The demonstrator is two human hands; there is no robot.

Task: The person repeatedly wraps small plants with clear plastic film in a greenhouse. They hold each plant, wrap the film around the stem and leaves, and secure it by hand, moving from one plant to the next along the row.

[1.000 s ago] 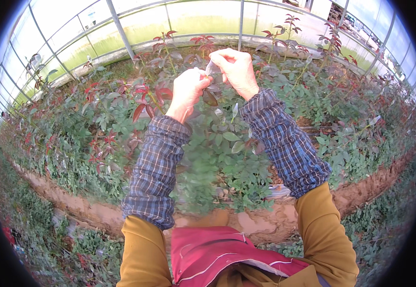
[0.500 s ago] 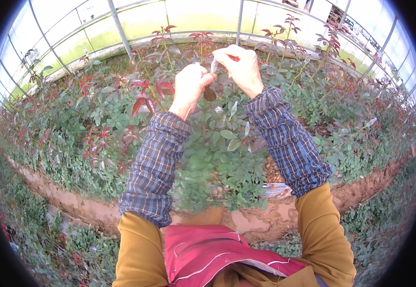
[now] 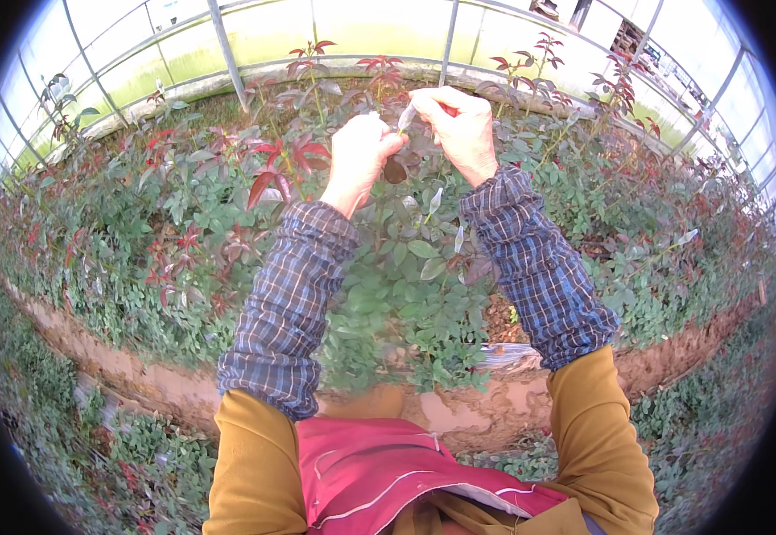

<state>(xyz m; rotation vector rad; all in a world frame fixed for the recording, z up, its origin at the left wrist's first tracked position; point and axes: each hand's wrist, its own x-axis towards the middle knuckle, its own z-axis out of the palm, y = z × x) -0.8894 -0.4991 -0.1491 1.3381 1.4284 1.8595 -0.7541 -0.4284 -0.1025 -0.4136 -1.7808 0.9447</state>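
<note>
Among the tall shoots at the far middle, a small pale, see-through bud sleeve stands between my hands. My left hand is closed, its thumb and finger pinched at the sleeve's lower end, where a bit of yellow-green shows. A small whitish bit sticks up at the top of that fist; I cannot make out what it is. From the right, my right hand pinches the sleeve's upper end, its other fingers curled. Just under the hands hangs a dark reddish leaf. Nearer me, similar pale sleeves sit on other shoot tips.
Leafy rose-like bushes fill the raised bed, with red-leaved shoots beside my left hand. A bare soil edge runs along the bed's near side. Behind stands a greenhouse wall with metal posts. Another sleeved tip leans at right.
Both hands have shifted slightly right in the picture and stay pinched at the sleeve, which now leans more to the right. The view has moved a little too.
</note>
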